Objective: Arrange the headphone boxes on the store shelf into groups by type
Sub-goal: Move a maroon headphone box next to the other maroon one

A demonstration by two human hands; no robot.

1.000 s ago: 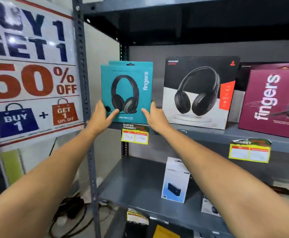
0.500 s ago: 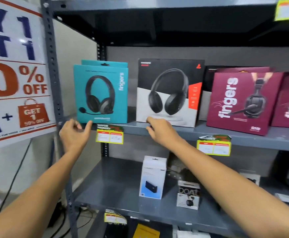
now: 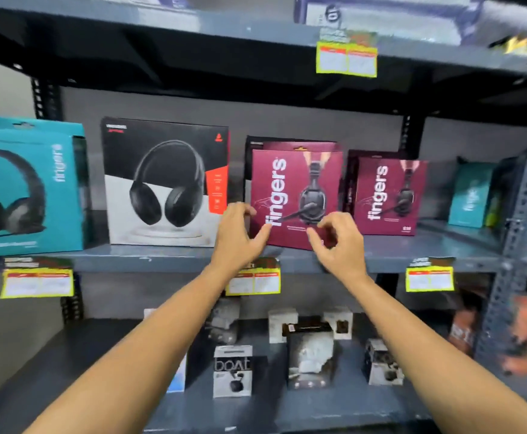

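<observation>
Flanking maroon box (image 3: 290,195) bottom edge, hands (image 3: 240,236) open.

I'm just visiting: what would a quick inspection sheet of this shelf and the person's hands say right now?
Surface: grey metal middle shelf, boxes standing upright along it.
Job's things: teal headphone box at far left; black-and-white headphone box beside it; front maroon "fingers" headset box with another behind it; second maroon headset box; blurred teal box at far right.
Clutter: small earbud boxes on the lower shelf; yellow price tags on shelf edges.
Grippers: left hand and right hand open, at the front maroon box's lower corners; contact unclear.
Cables: nothing seen.
Surroundings: upper shelf overhead, contents blurred.
</observation>
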